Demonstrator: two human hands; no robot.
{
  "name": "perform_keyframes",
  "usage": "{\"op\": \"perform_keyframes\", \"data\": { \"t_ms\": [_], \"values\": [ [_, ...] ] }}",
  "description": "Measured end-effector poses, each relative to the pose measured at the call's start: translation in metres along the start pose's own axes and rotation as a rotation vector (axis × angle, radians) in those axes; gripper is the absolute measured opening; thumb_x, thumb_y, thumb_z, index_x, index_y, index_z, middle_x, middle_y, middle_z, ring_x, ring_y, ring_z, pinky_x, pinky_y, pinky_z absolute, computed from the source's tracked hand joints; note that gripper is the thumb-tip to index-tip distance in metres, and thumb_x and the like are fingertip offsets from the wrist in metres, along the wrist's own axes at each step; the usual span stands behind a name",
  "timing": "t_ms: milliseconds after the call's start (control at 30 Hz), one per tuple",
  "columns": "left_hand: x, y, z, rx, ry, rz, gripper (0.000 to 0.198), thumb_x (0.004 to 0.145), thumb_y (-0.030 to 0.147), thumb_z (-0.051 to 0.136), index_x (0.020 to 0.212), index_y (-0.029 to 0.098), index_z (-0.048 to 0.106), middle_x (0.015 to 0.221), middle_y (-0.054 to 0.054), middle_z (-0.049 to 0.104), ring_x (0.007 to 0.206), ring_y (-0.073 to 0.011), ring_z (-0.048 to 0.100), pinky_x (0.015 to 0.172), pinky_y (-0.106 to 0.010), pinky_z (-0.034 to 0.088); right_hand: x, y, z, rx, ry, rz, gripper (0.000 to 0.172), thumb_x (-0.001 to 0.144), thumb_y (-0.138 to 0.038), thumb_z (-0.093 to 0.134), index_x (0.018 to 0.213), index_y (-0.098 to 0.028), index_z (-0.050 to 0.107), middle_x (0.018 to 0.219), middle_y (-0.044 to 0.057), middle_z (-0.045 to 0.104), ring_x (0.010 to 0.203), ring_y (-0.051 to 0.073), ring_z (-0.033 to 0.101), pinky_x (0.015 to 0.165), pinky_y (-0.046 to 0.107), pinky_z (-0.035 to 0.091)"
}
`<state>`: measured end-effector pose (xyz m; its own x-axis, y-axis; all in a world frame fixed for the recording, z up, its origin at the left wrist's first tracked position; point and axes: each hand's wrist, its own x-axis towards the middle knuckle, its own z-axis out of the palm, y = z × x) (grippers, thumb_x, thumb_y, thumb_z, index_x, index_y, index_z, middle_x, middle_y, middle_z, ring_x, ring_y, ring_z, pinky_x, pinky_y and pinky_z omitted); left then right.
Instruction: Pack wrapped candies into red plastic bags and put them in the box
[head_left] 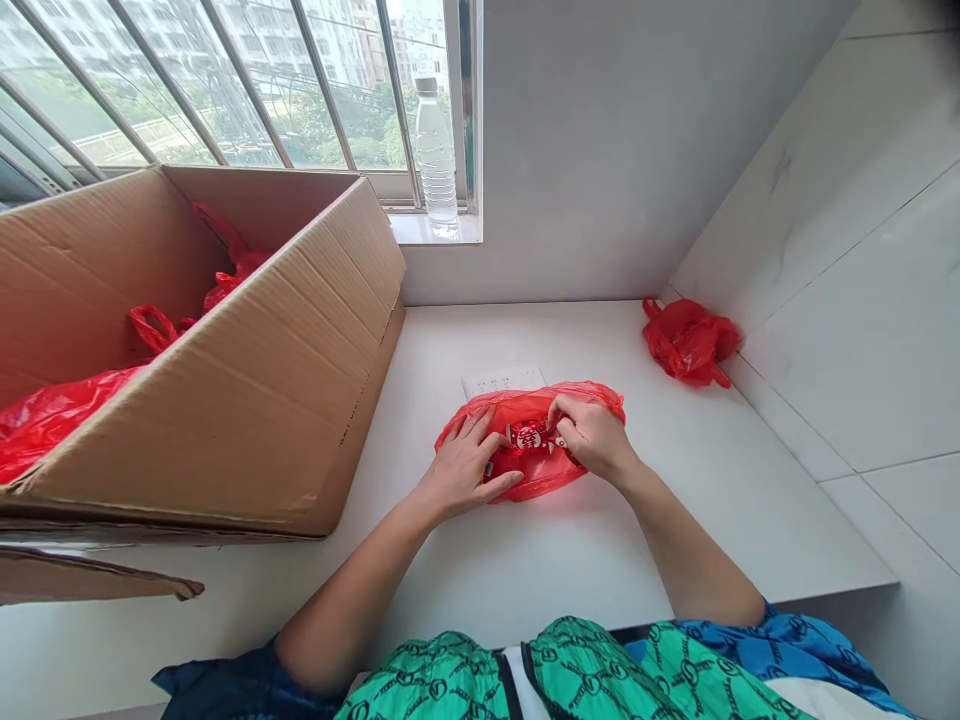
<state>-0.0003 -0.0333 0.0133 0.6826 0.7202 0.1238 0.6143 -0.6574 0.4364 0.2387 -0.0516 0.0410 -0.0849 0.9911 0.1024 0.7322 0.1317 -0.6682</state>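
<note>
A red plastic bag (540, 485) lies spread on the white countertop in front of me, its mouth facing up. Inside it shows a red packet with white printing (529, 436). My left hand (472, 462) rests on the bag's left side, fingers apart and thumb stretched toward the middle. At the packet's right end, my right hand (592, 435) reaches into the bag with its fingers curled closed; what they grip is hidden. Behind the bag, a white sheet with small dark marks (504, 381) is partly covered.
On the left stands a large open cardboard box (247, 400) with several red plastic bags (67, 410) inside. Another crumpled red bag (690, 342) sits against the tiled wall at right. A clear water bottle (436, 160) stands on the sill of the barred window.
</note>
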Motion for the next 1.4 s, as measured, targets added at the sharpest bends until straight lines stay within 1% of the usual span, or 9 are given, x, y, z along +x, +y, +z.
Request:
{"op": "perform_keyframes", "data": {
  "t_ms": [100,200,367,533,767,967,1100,1267,1400],
  "values": [
    [0.000,0.000,0.000,0.012,0.019,0.019,0.040,0.092,0.056,0.053,0.113,0.023,0.064,0.153,-0.013,0.041,0.146,-0.0365,0.029,0.116,-0.061,0.027,0.002,0.007,0.012,-0.001,-0.074,-0.071,0.019,0.093,-0.027,0.044,0.076,-0.023,0.052,0.072,-0.001,0.060,0.063,0.016,0.055,0.058,0.028,0.041],
    [0.000,-0.001,0.000,0.021,0.018,0.023,0.039,0.093,0.054,0.052,0.114,0.022,0.063,0.150,-0.014,0.044,0.143,-0.0352,0.035,0.112,-0.058,0.035,0.006,0.021,0.023,-0.079,-0.107,-0.105,0.014,0.090,-0.019,0.046,0.095,-0.021,0.059,0.090,0.004,0.063,0.074,0.017,0.059,0.066,0.030,0.045],
    [0.000,-0.002,0.003,0.025,0.037,0.029,0.038,0.093,0.052,0.053,0.115,0.023,0.063,0.144,-0.013,0.049,0.138,-0.0352,0.040,0.109,-0.058,0.038,0.009,0.040,0.032,-0.116,-0.135,-0.155,0.050,0.084,-0.006,0.044,0.131,-0.018,0.053,0.111,0.011,0.065,0.098,0.022,0.062,0.082,0.037,0.050],
    [0.001,-0.004,0.007,0.027,0.034,0.011,0.035,0.097,0.049,0.048,0.115,0.023,0.063,0.141,-0.013,0.052,0.138,-0.0336,0.041,0.106,-0.055,0.042,0.012,0.043,0.030,-0.025,-0.071,-0.190,0.041,0.085,-0.006,0.048,0.119,-0.024,0.061,0.106,0.007,0.066,0.097,0.021,0.063,0.088,0.039,0.051],
    [0.001,-0.007,0.009,0.032,0.065,-0.008,0.034,0.098,0.048,0.048,0.117,0.024,0.064,0.148,-0.011,0.047,0.135,-0.0321,0.045,0.106,-0.053,0.045,0.010,0.024,0.020,-0.053,0.062,-0.108,0.020,0.099,-0.029,0.045,0.104,-0.024,0.064,0.099,0.006,0.068,0.086,0.023,0.066,0.078,0.040,0.053],
    [0.003,-0.008,0.007,0.025,0.093,-0.013,0.038,0.096,0.047,0.051,0.125,0.024,0.062,0.150,-0.010,0.047,0.135,-0.0315,0.046,0.107,-0.052,0.045,0.012,0.013,0.016,0.420,0.276,-0.039,0.025,0.094,-0.045,0.056,0.111,-0.026,0.062,0.106,0.006,0.072,0.098,0.025,0.070,0.092,0.047,0.054],
    [0.004,0.000,0.000,-0.089,0.234,0.029,0.035,0.098,0.040,0.051,0.127,0.024,0.058,0.137,-0.010,0.059,0.127,-0.0268,0.054,0.104,-0.046,0.046,0.012,0.008,0.021,0.860,0.315,0.057,0.033,0.086,-0.050,0.067,0.105,-0.025,0.059,0.099,0.004,0.072,0.095,0.023,0.071,0.094,0.045,0.057],
    [0.004,0.009,-0.007,-0.362,0.345,-0.056,0.022,0.098,0.038,0.051,0.106,0.021,0.062,0.102,-0.005,0.069,0.093,-0.0191,0.063,0.083,-0.033,0.050,0.005,-0.006,0.033,1.081,0.118,0.138,0.035,0.080,-0.049,0.075,0.096,-0.022,0.059,0.097,0.004,0.073,0.094,0.023,0.072,0.092,0.044,0.058],
    [0.004,0.010,-0.007,-0.576,0.373,-0.165,0.031,0.097,0.044,0.051,0.082,0.018,0.059,0.074,-0.001,0.061,0.065,-0.0132,0.053,0.062,-0.025,0.043,0.000,-0.013,0.038,1.137,-0.050,0.150,0.036,0.080,-0.051,0.074,0.094,-0.022,0.058,0.101,0.004,0.073,0.093,0.022,0.072,0.090,0.042,0.058]
  ]
}}
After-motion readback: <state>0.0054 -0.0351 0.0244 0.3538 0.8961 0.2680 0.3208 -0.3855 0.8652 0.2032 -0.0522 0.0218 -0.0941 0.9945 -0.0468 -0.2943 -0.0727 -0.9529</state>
